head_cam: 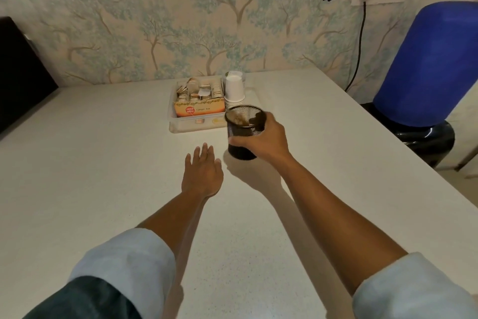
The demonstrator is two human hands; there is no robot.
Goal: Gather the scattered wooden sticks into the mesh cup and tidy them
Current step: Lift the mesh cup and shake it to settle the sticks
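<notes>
A black mesh cup [243, 124] stands tilted slightly, near the middle of the white table [103, 163]. My right hand [266, 140] is wrapped around its right side, thumb over the rim. Something brownish shows blurred inside the cup; I cannot tell whether it is sticks. My left hand [203, 172] hovers flat just left of the cup, fingers spread, holding nothing. No loose wooden sticks are visible on the table.
A clear tray [181, 127] with a box of tea bags [198, 102] sits behind the cup, a stack of white paper cups [234, 91] beside it. A blue water jug [424, 60] stands at the right, a dark chair back [20, 67] at the left.
</notes>
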